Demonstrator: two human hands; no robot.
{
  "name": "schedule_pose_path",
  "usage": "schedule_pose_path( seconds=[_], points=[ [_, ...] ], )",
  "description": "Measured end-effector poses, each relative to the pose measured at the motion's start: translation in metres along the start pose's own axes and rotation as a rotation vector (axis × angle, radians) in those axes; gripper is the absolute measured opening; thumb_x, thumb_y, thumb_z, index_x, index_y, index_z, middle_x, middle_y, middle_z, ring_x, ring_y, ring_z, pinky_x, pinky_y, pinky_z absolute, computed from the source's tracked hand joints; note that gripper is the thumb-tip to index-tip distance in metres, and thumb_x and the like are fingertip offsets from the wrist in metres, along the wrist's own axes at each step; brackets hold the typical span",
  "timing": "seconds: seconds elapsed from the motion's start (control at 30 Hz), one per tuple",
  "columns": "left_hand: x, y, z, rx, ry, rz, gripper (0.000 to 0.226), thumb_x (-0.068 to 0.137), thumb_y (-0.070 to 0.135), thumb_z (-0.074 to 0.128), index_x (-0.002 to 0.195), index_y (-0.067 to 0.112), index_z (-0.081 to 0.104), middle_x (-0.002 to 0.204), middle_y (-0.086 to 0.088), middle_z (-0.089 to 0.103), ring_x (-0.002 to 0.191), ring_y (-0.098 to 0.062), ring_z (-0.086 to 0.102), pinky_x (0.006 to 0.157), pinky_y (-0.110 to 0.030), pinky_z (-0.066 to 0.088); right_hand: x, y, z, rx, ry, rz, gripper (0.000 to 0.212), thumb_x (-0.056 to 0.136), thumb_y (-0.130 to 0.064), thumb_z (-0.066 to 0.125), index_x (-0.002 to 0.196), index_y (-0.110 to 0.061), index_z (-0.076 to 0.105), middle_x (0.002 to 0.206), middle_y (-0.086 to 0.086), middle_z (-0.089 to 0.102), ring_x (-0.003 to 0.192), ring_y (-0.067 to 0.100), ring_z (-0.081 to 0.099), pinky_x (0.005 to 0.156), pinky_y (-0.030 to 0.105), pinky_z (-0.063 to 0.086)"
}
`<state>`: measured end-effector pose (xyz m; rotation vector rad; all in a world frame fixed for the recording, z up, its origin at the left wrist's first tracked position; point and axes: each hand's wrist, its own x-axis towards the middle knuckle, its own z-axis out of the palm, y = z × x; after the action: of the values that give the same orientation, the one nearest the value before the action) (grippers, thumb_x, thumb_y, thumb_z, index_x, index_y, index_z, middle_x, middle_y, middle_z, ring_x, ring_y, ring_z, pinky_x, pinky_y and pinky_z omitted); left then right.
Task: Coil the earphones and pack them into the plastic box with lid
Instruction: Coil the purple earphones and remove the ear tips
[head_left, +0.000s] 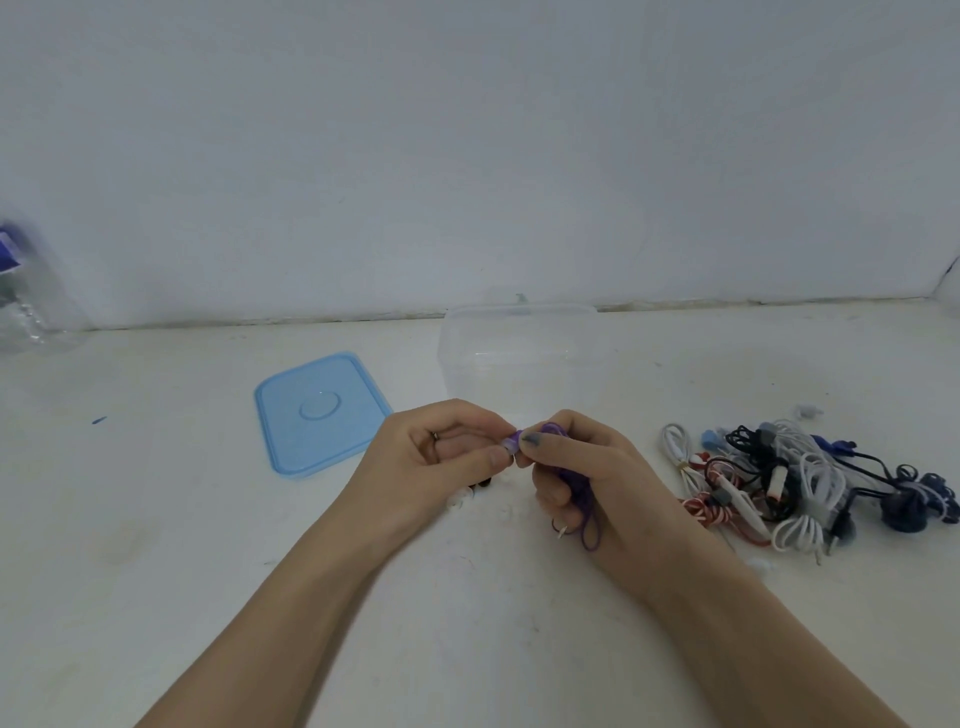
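Purple earphones (563, 470) sit coiled in the gripping right hand (582, 467), left hand (447, 457) pinching one earbud.

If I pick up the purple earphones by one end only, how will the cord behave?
Probably floppy: a loop of the purple earphones already hangs slack below the right hand. The coil would likely fall open, since only the curled fingers seem to keep it bunched. It looks thin and light, so the left hand pinching one earbud end should carry it easily.

Purple coiled earphone cable (574, 480) in hand; clear plastic box (519, 353) open; blue rectangular lid (322, 413) flat beside it; tangled earphone pile (800, 483) right.
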<state>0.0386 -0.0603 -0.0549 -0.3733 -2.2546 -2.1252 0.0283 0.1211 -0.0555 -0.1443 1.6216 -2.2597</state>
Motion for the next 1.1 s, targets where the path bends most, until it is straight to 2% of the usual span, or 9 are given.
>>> schedule_pose_path(
  seconds=[0.07,0.2,0.43,0.57,0.73,0.83,0.9,1.0,1.1],
  points=[
    [0.000,-0.001,0.003,0.012,0.020,0.006,0.007,0.086,0.009,0.075,0.093,0.009,0.075,0.093,-0.015,0.079,0.097,-0.036,0.074,0.093,-0.061,0.052,0.001,0.000,0.000,0.011,0.008,0.005,0.012,0.088,-0.008,0.063,0.079,-0.004,0.056,0.051,-0.003,0.056,0.040,0.011,0.035,0.043,0.027,0.017],
    [0.000,-0.004,0.006,0.017,0.027,0.004,0.004,0.089,0.006,0.075,0.091,0.007,0.072,0.092,-0.016,0.078,0.098,-0.043,0.071,0.093,-0.063,0.050,0.001,0.001,0.000,0.031,0.011,0.022,0.012,0.089,-0.008,0.062,0.081,-0.003,0.055,0.051,-0.002,0.055,0.039,0.010,0.035,0.040,0.023,0.018],
    [0.000,-0.004,0.007,0.064,0.036,0.064,0.005,0.089,0.018,0.070,0.091,0.015,0.073,0.089,-0.010,0.078,0.091,-0.032,0.073,0.088,-0.062,0.051,0.002,0.003,0.000,0.027,0.018,0.012,0.016,0.074,-0.022,0.071,0.076,-0.009,0.061,0.059,0.005,0.057,0.046,0.015,0.031,0.051,0.033,0.013],
    [0.001,-0.007,0.007,0.113,0.035,0.077,0.011,0.095,0.011,0.070,0.091,0.021,0.073,0.090,-0.008,0.078,0.093,-0.034,0.073,0.089,-0.064,0.051,0.002,0.001,0.000,0.044,0.030,0.041,0.011,0.090,-0.012,0.062,0.084,-0.005,0.056,0.056,0.001,0.059,0.041,0.009,0.038,0.040,0.020,0.021],
    [0.000,-0.009,0.007,0.165,0.051,0.110,0.011,0.094,0.008,0.071,0.089,0.018,0.072,0.088,-0.005,0.078,0.090,-0.031,0.073,0.087,-0.060,0.053,0.001,0.000,-0.001,0.052,0.017,0.065,0.011,0.093,-0.011,0.060,0.086,-0.003,0.058,0.057,0.000,0.058,0.041,0.009,0.040,0.036,0.017,0.028],
    [-0.001,-0.012,0.007,0.325,0.093,0.242,0.007,0.094,0.010,0.072,0.091,0.017,0.074,0.087,0.002,0.078,0.086,-0.025,0.073,0.080,-0.049,0.057,0.002,-0.001,-0.002,0.047,0.003,0.084,0.012,0.094,-0.014,0.059,0.087,-0.005,0.062,0.059,0.000,0.059,0.043,0.009,0.041,0.037,0.016,0.030],
    [0.001,-0.013,0.007,0.476,0.138,0.355,0.006,0.093,0.011,0.074,0.094,0.017,0.075,0.086,0.006,0.076,0.085,-0.020,0.072,0.073,-0.033,0.057,0.003,0.000,-0.004,0.010,-0.017,0.096,0.015,0.095,-0.017,0.057,0.092,-0.005,0.067,0.061,-0.001,0.060,0.045,0.009,0.041,0.038,0.016,0.029],
    [0.003,-0.014,0.005,0.638,0.229,0.477,0.005,0.092,0.016,0.073,0.096,0.015,0.075,0.087,0.012,0.073,0.087,-0.007,0.069,0.068,-0.010,0.047,0.004,0.001,-0.005,-0.017,-0.054,0.110,0.023,0.095,-0.019,0.056,0.102,-0.003,0.071,0.068,0.000,0.063,0.049,0.010,0.043,0.042,0.017,0.026],
    [0.004,-0.014,0.004,0.677,0.259,0.512,0.009,0.092,0.016,0.069,0.098,0.012,0.074,0.088,0.011,0.071,0.086,-0.003,0.065,0.068,-0.002,0.041,0.006,0.002,-0.003,-0.004,-0.065,0.118,0.020,0.093,-0.016,0.057,0.099,-0.005,0.073,0.071,0.004,0.060,0.052,0.011,0.048,0.044,0.019,0.027]
  ],
)
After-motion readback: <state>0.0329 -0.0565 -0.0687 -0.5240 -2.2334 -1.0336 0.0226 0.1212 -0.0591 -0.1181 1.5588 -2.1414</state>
